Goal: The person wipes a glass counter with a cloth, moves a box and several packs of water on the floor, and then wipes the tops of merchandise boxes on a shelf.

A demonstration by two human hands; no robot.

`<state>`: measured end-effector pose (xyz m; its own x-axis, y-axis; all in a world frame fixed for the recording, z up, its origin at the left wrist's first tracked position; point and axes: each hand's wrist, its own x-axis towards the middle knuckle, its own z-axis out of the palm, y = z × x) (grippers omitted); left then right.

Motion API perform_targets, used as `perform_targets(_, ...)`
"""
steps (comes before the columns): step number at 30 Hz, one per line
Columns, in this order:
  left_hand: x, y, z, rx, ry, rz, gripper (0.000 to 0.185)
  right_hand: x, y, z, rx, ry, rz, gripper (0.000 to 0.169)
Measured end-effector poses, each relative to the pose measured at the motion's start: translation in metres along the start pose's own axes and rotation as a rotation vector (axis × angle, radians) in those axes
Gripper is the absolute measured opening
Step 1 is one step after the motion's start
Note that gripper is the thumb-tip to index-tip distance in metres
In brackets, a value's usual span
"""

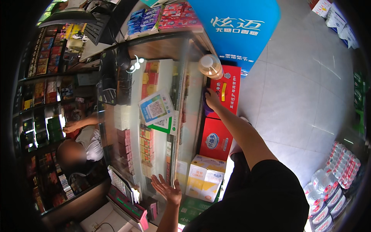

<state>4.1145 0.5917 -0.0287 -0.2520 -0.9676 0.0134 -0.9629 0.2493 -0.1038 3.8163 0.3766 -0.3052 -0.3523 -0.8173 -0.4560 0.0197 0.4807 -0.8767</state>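
My right hand (213,99) reaches forward with its fingers curled on a dark purple object (207,108), perhaps a cloth, at the edge of a red carton (232,92). Just beyond it stands a capped plastic bottle (214,69) with pale liquid. My left hand (168,190) is open, fingers spread and palm up, over the near edge of the glass display counter (132,113), holding nothing. On the glass, between and beyond my hands, a blue-and-white payment code card (156,107) overlaps a green-and-white one (171,124). Rows of small packs (147,142) lie under the glass.
Another person (91,142) is behind the counter, one arm stretched towards the shelves (52,121). Red, white-and-yellow (205,178) and green cartons are stacked along the counter's front. A blue display board (240,32) juts out beyond the bottle. Packed bottles (321,200) stand on the floor at right.
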Motion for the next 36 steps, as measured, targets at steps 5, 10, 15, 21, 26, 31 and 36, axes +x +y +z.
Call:
perform_targets(5, 0.000, -0.002, 0.002, -0.004, -0.017, -0.023, 0.071, 0.007, -0.027, 0.020, 0.342, 0.168, 0.028, 0.048)
perform_targets(10, 0.005, -0.001, 0.001, -0.020, -0.018, -0.022, 0.071, 0.044, -0.057, 0.007, 0.520, 0.161, 0.031, 0.042)
perform_targets(15, 0.001, -0.002, 0.000, -0.019, -0.029, -0.026, 0.072, 0.030, -0.074, 0.004, 0.539, 0.172, 0.049, 0.043)
perform_targets(21, 0.004, -0.001, 0.002, -0.028, -0.023, -0.033, 0.072, 0.021, -0.101, 0.005, 0.500, 0.257, -0.199, 0.046)
perform_targets(26, 0.006, -0.001, 0.001, -0.023, -0.019, -0.014, 0.072, 0.006, -0.141, -0.003, 0.399, 0.268, -0.312, 0.048)
perform_targets(31, 0.001, 0.001, 0.001, -0.011, -0.019, -0.026, 0.072, -0.069, -0.153, 0.010, 0.240, 0.201, -0.381, 0.046)
perform_targets(36, 0.002, 0.000, 0.000, -0.015, -0.018, -0.012, 0.071, -0.200, -0.114, 0.049, 0.217, -0.019, -0.427, 0.046)
